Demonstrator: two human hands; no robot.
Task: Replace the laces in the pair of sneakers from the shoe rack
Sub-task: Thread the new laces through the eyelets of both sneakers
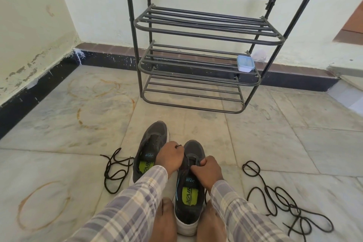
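Two dark grey sneakers with white soles and green insoles stand on the marble floor. The left sneaker (149,143) sits slightly farther away. The right sneaker (189,200) stands between my bare feet. My left hand (170,157) is closed over the lace at the right sneaker's eyelets. My right hand (208,170) pinches the lace on the other side of the tongue. A loose black lace (115,171) lies left of the shoes. A longer tangle of black laces (279,200) lies to the right.
A black metal shoe rack (198,49) stands against the far wall, with a small blue-lidded plastic box (245,63) on its middle shelf. Walls meet in a corner at the far left. Rust-coloured ring stains mark the floor tiles.
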